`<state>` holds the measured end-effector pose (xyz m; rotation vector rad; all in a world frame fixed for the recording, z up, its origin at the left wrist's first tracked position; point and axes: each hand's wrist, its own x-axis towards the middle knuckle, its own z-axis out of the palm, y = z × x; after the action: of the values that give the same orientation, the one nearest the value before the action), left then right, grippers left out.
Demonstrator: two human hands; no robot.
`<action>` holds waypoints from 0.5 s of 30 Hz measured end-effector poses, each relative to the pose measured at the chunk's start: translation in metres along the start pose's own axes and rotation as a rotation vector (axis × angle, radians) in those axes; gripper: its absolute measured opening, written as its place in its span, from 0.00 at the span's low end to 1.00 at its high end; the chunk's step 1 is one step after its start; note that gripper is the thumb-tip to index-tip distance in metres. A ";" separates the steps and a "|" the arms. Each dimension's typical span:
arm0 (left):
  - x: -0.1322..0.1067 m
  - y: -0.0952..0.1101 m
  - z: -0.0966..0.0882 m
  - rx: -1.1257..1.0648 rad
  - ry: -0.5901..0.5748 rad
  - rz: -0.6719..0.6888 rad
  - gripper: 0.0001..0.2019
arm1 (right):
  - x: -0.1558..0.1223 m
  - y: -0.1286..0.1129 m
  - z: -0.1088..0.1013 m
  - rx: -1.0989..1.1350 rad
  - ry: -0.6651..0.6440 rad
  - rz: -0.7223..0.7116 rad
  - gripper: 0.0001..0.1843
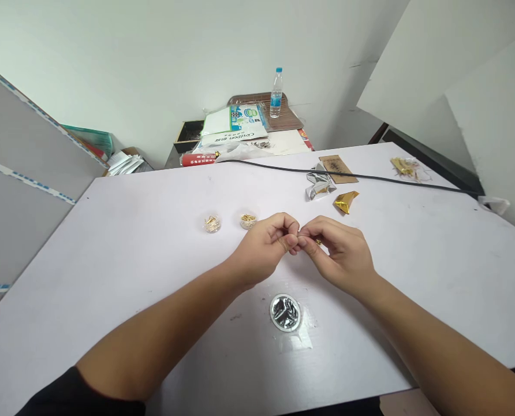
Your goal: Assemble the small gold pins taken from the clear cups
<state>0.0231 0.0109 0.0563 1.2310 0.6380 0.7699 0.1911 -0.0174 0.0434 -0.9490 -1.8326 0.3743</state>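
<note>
1. Two small clear cups (212, 223) stand on the white tabletop (123, 260), both holding gold pins (248, 218), just beyond the left hand (261, 248).
2. A round foil-lined dish (286, 312), taped down near the hands, holds dark shiny scraps (286, 311).
3. Both hands curl inward, fingertips meeting in mid-air.
4. A tiny gold piece (318, 242) shows at the right hand (338, 254); whether it is gripped, I cannot tell.

Black sleeve (82, 394), bare forearms (153, 341)

Head camera looks forward and down across the white table from close behind the hands
</note>
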 end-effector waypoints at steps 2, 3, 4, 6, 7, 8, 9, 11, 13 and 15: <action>0.000 -0.001 0.000 -0.028 -0.007 -0.002 0.11 | 0.000 0.000 0.000 0.006 0.003 -0.002 0.06; 0.000 -0.001 0.000 -0.042 -0.011 -0.001 0.11 | 0.000 0.000 0.000 0.008 0.005 -0.001 0.06; 0.000 -0.002 0.000 -0.055 -0.016 0.000 0.12 | 0.000 0.000 0.000 0.008 0.005 0.001 0.06; 0.001 -0.003 -0.001 -0.083 -0.021 -0.005 0.13 | 0.000 0.000 0.000 0.010 0.006 0.009 0.06; 0.001 -0.003 -0.001 -0.096 -0.023 -0.009 0.14 | 0.000 0.000 0.000 0.014 0.007 0.011 0.06; 0.001 -0.004 -0.001 -0.107 -0.026 -0.014 0.15 | 0.000 0.000 -0.001 0.018 0.007 0.013 0.06; 0.001 -0.004 -0.001 -0.117 -0.029 -0.018 0.16 | 0.000 -0.001 -0.001 0.023 0.007 0.014 0.06; 0.001 -0.004 -0.002 -0.139 -0.034 -0.022 0.17 | 0.000 -0.001 -0.001 0.037 0.009 0.018 0.06; 0.001 -0.004 -0.002 -0.167 -0.038 -0.018 0.19 | 0.000 -0.002 -0.001 0.066 0.013 0.039 0.06; 0.002 -0.003 -0.003 -0.193 -0.039 -0.007 0.19 | 0.000 -0.004 0.000 0.123 0.021 0.089 0.05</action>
<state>0.0223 0.0134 0.0527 1.0644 0.5235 0.7808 0.1898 -0.0196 0.0461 -0.9476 -1.7318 0.5236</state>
